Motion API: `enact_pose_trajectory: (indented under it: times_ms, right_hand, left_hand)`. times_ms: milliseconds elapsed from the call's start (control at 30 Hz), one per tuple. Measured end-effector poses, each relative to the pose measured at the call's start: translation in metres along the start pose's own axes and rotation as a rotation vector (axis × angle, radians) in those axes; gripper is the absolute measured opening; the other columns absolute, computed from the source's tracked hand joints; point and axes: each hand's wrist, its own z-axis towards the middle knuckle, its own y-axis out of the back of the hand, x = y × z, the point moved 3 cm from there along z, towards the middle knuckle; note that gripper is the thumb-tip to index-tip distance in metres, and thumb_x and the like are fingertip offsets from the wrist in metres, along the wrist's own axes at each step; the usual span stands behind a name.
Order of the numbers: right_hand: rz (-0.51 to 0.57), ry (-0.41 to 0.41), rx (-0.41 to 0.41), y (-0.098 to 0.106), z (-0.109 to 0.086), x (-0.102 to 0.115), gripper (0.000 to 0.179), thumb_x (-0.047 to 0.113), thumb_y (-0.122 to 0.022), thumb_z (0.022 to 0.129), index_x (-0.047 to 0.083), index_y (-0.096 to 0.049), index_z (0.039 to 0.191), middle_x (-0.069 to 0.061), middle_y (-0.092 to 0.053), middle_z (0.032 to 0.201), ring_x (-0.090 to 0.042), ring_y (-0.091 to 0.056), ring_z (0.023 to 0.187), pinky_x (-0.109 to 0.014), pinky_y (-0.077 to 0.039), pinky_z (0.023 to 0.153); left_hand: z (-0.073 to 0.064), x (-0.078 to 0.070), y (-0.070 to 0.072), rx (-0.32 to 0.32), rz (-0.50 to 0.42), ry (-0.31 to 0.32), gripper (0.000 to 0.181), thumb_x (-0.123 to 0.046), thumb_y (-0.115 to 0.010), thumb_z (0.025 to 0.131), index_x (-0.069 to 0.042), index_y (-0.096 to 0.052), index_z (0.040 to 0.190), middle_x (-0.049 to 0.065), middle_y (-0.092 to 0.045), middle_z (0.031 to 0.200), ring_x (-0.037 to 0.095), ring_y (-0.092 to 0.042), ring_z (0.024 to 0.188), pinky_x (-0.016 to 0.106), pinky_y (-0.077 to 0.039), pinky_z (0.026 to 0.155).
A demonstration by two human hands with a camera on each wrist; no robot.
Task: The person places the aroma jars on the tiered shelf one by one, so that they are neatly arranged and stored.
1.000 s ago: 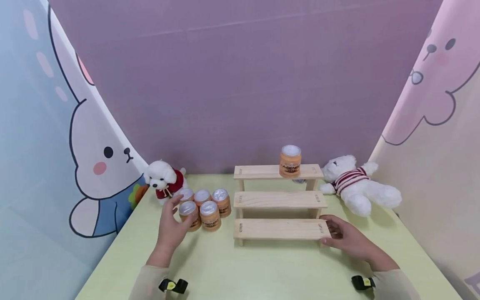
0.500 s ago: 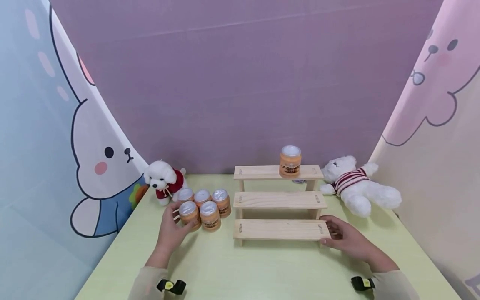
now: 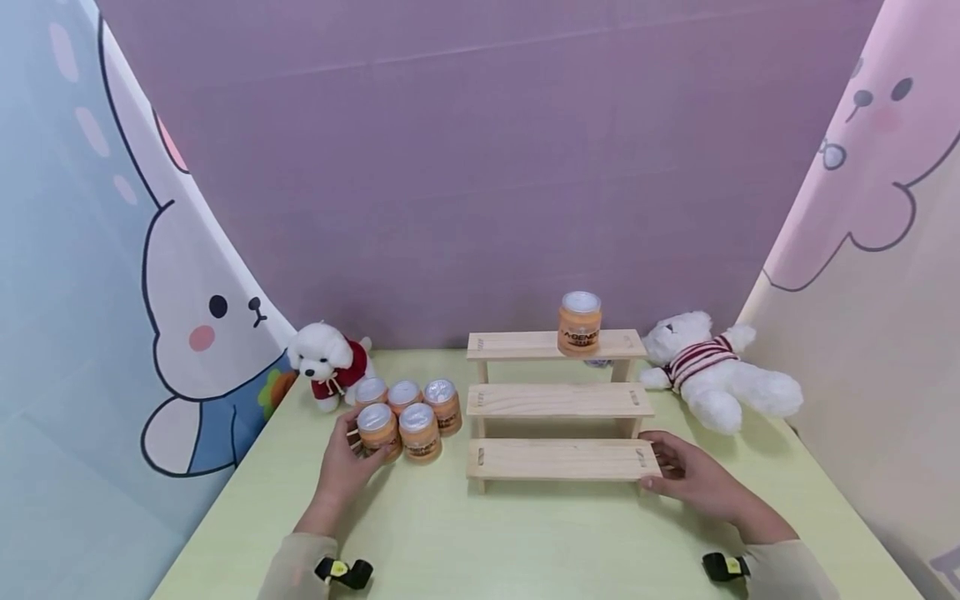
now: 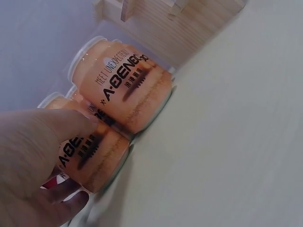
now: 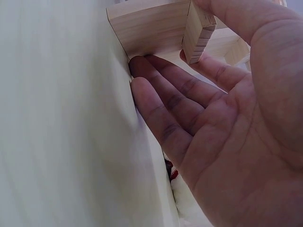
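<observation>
Your left hand [image 3: 347,465] holds the front-left jar [image 3: 377,425], thumb on its front, fingers at its left side; that jar stands upright on the table [image 3: 555,542], beside the front-right jar [image 3: 421,435]. Three back jars [image 3: 406,393] stand just behind. Your right hand [image 3: 696,477] grips the rack [image 3: 561,402] at its bottom step's right end. One upper jar [image 3: 580,325] stands on the top step, right of centre.

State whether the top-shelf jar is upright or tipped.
Upright: the jar stands on the shelf, its pale top facing up.
</observation>
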Motion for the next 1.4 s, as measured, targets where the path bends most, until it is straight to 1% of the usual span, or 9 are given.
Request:
enact_pose_trajectory:
  times_ms: [233, 533, 833, 1000, 1400]
  right_hand:
    - [-0.006, 0.008, -0.003, -0.0001, 0.0005, 0.0004, 0.068, 0.018, -0.081, 0.094, -0.003, -0.046, 0.148, -0.014, -0.069, 0.120, -0.018, -0.067, 0.107, -0.028, -0.058, 0.086]
    - [-0.020, 0.013, -0.009, -0.0004, -0.0005, 0.0007, 0.068, 0.019, -0.080, 0.094, -0.003, -0.045, 0.149, -0.014, -0.069, 0.121, -0.016, -0.067, 0.108, -0.028, -0.058, 0.087]
    - [-0.025, -0.001, -0.012, -0.0009, -0.0003, 0.0025, 0.069, 0.020, -0.081, 0.094, -0.003, -0.046, 0.149, -0.014, -0.069, 0.121, -0.018, -0.067, 0.107, -0.028, -0.058, 0.086]
    - [-0.033, -0.001, -0.012, -0.0015, -0.0005, 0.0036, 0.069, 0.020, -0.081, 0.094, -0.003, -0.046, 0.148, -0.014, -0.069, 0.121, -0.018, -0.067, 0.107, -0.028, -0.058, 0.087]
    - [-0.019, -0.015, -0.007, -0.0014, -0.0004, 0.0060, 0.069, 0.020, -0.081, 0.094, -0.003, -0.046, 0.149, -0.013, -0.069, 0.120, -0.022, -0.067, 0.107, -0.028, -0.058, 0.085]
  left_hand:
    - [0.0005, 0.0035, -0.0009, -0.003, 0.015, 0.020, 0.081, -0.003, -0.086, 0.085, -0.004, -0.039, 0.151, 0.022, -0.051, 0.134, 0.041, -0.058, 0.120, 0.056, -0.050, 0.106]
    - [0.0002, 0.0043, -0.0029, 0.012, 0.001, 0.050, 0.084, -0.004, -0.087, 0.084, -0.009, -0.038, 0.152, 0.020, -0.050, 0.139, 0.042, -0.057, 0.123, 0.055, -0.050, 0.106]
    - [-0.0011, 0.0008, -0.0034, 0.006, 0.032, 0.053, 0.083, -0.005, -0.086, 0.086, -0.009, -0.037, 0.153, 0.021, -0.050, 0.139, 0.043, -0.060, 0.120, 0.055, -0.053, 0.103]
    - [-0.0012, 0.0015, -0.0032, 0.007, 0.031, 0.055, 0.082, -0.005, -0.085, 0.087, -0.009, -0.037, 0.153, 0.020, -0.050, 0.139, 0.043, -0.059, 0.121, 0.055, -0.052, 0.104]
    - [-0.0021, 0.0034, -0.0030, -0.008, 0.004, 0.030, 0.081, -0.002, -0.085, 0.085, -0.009, -0.039, 0.151, 0.019, -0.051, 0.133, 0.042, -0.060, 0.120, 0.055, -0.053, 0.103]
